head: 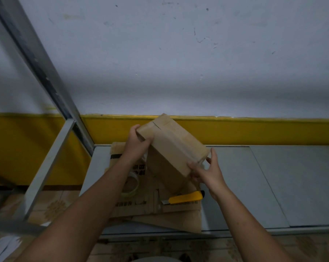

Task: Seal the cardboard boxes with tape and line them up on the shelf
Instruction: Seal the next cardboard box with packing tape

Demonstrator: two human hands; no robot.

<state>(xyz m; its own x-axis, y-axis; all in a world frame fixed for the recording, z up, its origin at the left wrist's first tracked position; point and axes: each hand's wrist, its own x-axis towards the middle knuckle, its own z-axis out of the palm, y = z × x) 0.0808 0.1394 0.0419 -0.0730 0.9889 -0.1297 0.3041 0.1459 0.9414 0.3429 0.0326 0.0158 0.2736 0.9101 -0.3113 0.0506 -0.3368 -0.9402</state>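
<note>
Box (171,146) held tilted above flattened cardboard (159,210) on the grey shelf (254,186), near the wall. Left to right: tape roll (131,186) on the cardboard, partly behind the left forearm; left hand (137,144) clasping the box's far end; yellow knife (184,198) lying below the box; right hand (207,173) gripping the near corner, fingers curled.
</note>
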